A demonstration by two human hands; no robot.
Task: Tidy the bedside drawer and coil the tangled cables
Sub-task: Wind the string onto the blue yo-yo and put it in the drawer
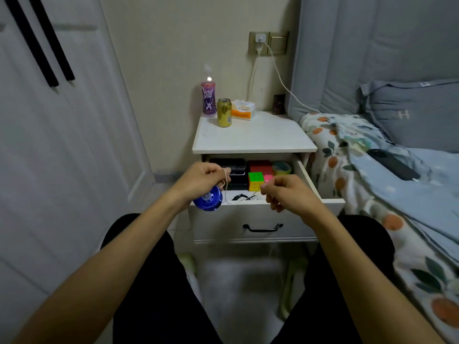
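We have the blue yo-yo (208,199) hanging at the near-left corner of the open drawer (323,192), held by our left hand (201,181), whose fingers curl round its pale string (225,180); the string loops over the fingers and drops to the yo-yo just beneath. Our right hand (285,192) sits to the right, above the drawer's near edge, fingers curled; it seems to pinch the string's free end, but the strand is too thin here to confirm, so we cannot tell what that grip has.

We judge the yo-yo light and rigid, with smooth plastic sides likely to slip, so it is best taken by its rim, across both halves. The string is soft and limp, prone to kinking; it wants light tension between the two hands as it is wound into the groove.

Inside the drawer, a colourful puzzle cube (255,181) stands mid-drawer, a black case (229,167) lies far left, a roll of tape (282,168) far right, and a dark tangled cable (242,196) rests near the front. That cable looks thin and springy; we would lift it by a plug end, not the knot.
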